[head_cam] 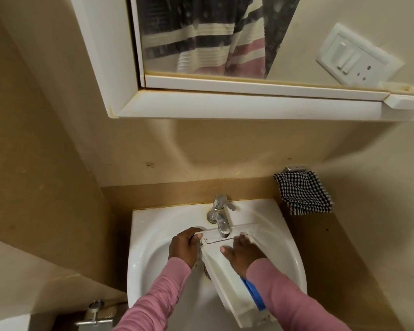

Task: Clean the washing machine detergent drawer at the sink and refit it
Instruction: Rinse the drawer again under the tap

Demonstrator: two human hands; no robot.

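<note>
Detergent drawer [219, 278] is in the sink [139, 235], lying slantwise across the basin between both hands, its front panel directly below the tap [221, 218] spout. This placing is judged deliberate, so that water would fall on the panel end and drain into the basin.

Left hand [183, 247] grips the panel's near end, fingers curled round it, steadying the drawer. Right hand [243, 253] lies on the drawer's body, thumb spread on the white face. Whether its fingers hook the far edge cannot be told.

A blue insert [255, 295] shows below the right wrist. The compartments face away, so their contents are not seen. The basin holds only the drawer.

Cleaning is judged to be in hand, with refitting not yet done
</note>
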